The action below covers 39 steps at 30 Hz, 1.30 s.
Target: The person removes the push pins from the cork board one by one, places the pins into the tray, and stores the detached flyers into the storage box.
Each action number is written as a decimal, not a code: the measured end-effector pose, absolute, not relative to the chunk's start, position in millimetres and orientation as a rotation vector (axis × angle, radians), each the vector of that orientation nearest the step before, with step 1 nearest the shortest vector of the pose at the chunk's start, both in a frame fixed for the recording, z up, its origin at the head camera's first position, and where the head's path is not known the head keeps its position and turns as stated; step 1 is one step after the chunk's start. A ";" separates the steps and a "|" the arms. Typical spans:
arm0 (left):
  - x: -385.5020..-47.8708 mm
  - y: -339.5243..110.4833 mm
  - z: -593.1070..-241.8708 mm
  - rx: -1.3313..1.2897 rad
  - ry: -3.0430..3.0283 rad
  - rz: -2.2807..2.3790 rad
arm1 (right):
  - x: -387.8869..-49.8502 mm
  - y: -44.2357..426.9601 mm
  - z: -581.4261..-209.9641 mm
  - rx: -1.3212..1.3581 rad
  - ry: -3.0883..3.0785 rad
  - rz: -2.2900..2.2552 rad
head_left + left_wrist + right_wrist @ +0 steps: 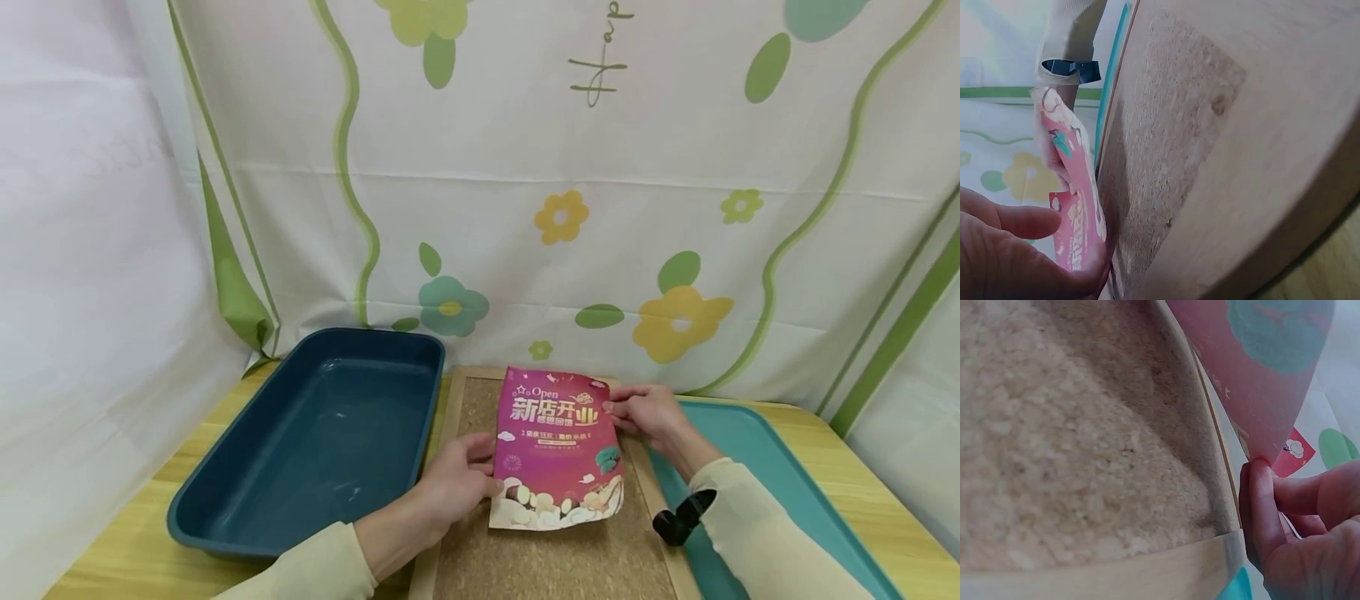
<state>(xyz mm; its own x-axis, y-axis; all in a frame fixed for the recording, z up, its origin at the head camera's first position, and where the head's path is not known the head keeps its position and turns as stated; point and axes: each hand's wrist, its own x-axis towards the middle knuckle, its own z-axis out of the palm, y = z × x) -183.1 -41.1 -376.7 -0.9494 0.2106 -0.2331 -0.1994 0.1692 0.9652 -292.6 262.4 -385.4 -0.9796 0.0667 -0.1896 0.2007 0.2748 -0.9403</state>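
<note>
A pink-purple printed flyer [558, 458], with Chinese lettering and the word "Open", is held slightly bowed over a wood-framed cork board [555, 567]. At its lower left edge, my left hand [457, 479] grips the paper, the thumb [1088, 275] lying against it in the left wrist view. My right hand [652, 417] pinches the upper right edge. In the right wrist view, thumb and fingers of the right hand [1297, 519] meet on the paper's edge [1266, 412], which hangs clear of the cork.
A deep dark-blue tray [300, 450] stands left of the board. On the right, a flat teal tray [765, 467] lies partly beneath the right forearm, which wears a black strap [682, 517]. A flower-patterned cloth [487, 225] hangs behind the wooden table [142, 508].
</note>
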 end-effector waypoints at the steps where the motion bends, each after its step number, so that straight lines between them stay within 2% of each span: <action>1: -183.0 -40.2 -376.1 0.019 2.133 1.845 | -292.7 263.8 -384.7 0.252 2.413 -1.810; 24: -181.9 -47.6 -351.4 0.107 2.206 1.859 | -304.6 255.5 -362.8 0.231 2.325 -1.890; 39: -186.3 -64.0 -332.5 0.048 2.250 1.879 | -317.9 230.7 -348.6 0.207 2.282 -1.947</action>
<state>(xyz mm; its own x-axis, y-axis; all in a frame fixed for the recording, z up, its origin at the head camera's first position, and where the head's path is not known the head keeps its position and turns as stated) -186.3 -64.0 -332.5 -0.9777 0.1578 -0.1389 -0.1086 0.1868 0.9764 -317.9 230.7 -348.6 -0.9815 0.0172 -0.1908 0.1912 0.1554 -0.9692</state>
